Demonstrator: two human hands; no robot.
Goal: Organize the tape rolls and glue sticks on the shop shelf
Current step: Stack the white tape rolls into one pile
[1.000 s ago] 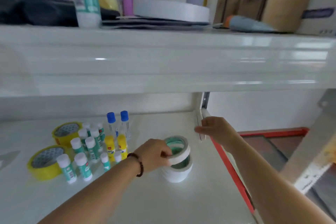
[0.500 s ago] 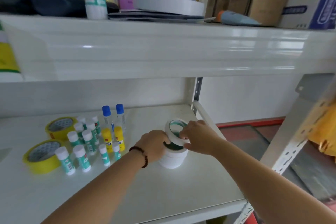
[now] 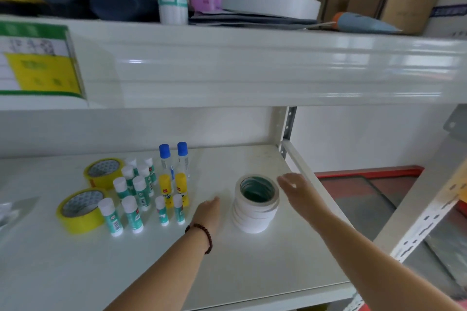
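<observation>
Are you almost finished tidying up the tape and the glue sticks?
Nearly, it looks like. The white tape rolls sit in one stack, the glue sticks stand grouped, and two yellow tape rolls lie beside them. The left hand and right hand are open, holding nothing. Perhaps only straightening the slightly uneven stack remains.

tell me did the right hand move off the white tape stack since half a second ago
Yes. The right hand was gripping the white tape stack; now it hovers open just right of it, toward the shelf's side rail.
</observation>
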